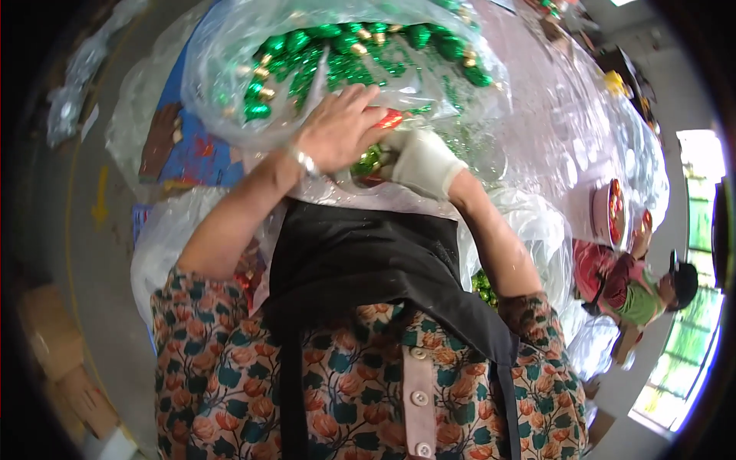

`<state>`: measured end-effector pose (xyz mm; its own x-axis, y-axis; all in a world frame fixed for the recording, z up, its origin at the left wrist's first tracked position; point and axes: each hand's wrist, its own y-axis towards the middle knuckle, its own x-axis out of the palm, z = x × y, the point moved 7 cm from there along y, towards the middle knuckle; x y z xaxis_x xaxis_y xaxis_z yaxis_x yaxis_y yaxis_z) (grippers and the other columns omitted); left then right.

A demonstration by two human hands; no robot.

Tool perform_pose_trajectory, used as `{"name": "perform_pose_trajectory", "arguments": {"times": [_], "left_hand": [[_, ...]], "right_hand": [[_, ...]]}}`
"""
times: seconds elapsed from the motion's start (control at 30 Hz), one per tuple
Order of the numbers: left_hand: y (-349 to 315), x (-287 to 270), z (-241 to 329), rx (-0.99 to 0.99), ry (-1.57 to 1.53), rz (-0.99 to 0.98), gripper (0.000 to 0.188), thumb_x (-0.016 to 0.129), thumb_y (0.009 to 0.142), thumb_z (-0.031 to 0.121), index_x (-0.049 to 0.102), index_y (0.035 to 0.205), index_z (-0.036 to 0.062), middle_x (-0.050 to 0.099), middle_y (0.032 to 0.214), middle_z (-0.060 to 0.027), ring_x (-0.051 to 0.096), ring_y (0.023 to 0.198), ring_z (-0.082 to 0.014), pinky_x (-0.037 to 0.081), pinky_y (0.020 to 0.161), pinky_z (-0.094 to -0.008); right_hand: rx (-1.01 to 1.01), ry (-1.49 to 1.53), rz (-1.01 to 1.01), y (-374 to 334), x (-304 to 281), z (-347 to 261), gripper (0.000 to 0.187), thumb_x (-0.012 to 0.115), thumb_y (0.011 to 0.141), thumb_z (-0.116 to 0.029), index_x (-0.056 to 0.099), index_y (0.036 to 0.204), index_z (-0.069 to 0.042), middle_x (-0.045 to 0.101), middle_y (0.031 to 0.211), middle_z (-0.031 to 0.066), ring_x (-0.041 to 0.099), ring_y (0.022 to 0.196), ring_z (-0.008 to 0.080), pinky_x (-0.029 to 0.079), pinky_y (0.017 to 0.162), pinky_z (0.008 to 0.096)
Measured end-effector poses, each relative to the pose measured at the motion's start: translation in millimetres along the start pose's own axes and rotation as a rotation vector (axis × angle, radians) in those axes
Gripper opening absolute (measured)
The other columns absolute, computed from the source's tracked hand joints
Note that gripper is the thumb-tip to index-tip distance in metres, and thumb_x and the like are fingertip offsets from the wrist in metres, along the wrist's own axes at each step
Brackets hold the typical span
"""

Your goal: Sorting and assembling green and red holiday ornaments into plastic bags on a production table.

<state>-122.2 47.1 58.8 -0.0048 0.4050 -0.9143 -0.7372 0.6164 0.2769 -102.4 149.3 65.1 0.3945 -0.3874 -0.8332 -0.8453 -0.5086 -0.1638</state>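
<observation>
My left hand (341, 130), bare with a bracelet at the wrist, is closed at the fingertips on a shiny red ornament (389, 119); most of it is covered. Close beside it, my right hand (425, 162) wears a white glove. Its fingers curl round a shiny light-green ornament (368, 160), partly hidden between the hands. Just beyond them lies a clear plastic bag (218, 84). Dark-green bulb ornaments (323, 31) with gold caps form an arc in it, with green glitter scattered among them.
Clear plastic sheeting (537, 100) covers the table. A blue board (195, 157) is at the left. A white tub (602, 215) with red ornaments stands at the right, near another person (644, 295). Cardboard boxes (50, 330) sit on the floor at left.
</observation>
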Motion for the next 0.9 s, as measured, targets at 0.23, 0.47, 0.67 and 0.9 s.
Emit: {"name": "perform_pose_trajectory", "arguments": {"times": [0.23,0.47,0.67,0.9], "left_hand": [[-29.3,8.2,10.2,0.063,0.009,0.001,0.045,0.054,0.089,0.023,0.052,0.126,-0.002,0.049,0.134,-0.0128,0.038,0.132,-0.0278,0.028,0.107,-0.0462],[-24.0,5.7,12.5,0.084,0.1,0.008,0.046,0.056,0.087,0.022,0.051,0.128,-0.0001,0.049,0.134,-0.0106,0.036,0.134,-0.0253,0.026,0.107,-0.0489],[-23.5,5.1,8.3,-0.025,0.174,-0.004,0.043,0.055,0.088,0.024,0.054,0.125,0.001,0.05,0.131,-0.0102,0.035,0.132,-0.0265,0.025,0.107,-0.0504],[-14.9,8.0,12.6,-0.018,0.089,0.029,0.045,0.056,0.089,0.02,0.05,0.129,-0.0002,0.046,0.136,-0.0108,0.028,0.138,-0.0271,0.019,0.11,-0.0501]], "right_hand": [[-0.318,0.534,-0.022,20.9,-43.7,36.1,0.018,0.064,0.076,-0.019,0.071,0.083,-0.004,0.07,0.081,0.0158,0.067,0.072,0.0297,0.053,0.069,0.0343],[0.739,-0.517,0.385,97.7,-84.1,281.9,0.045,0.057,0.086,-0.026,0.055,0.125,-0.004,0.064,0.115,0.0195,0.063,0.106,0.0333,0.049,0.091,0.0428],[0.7,-0.316,0.609,120.1,-111.2,348.0,0.05,0.063,0.083,-0.033,0.054,0.127,-0.012,0.063,0.116,0.0173,0.06,0.11,0.0346,0.047,0.094,0.0408],[0.673,-0.526,0.424,108.9,-103.9,330.4,0.046,0.064,0.08,-0.03,0.06,0.122,-0.012,0.065,0.111,0.0186,0.061,0.105,0.0369,0.048,0.087,0.0414]]}}
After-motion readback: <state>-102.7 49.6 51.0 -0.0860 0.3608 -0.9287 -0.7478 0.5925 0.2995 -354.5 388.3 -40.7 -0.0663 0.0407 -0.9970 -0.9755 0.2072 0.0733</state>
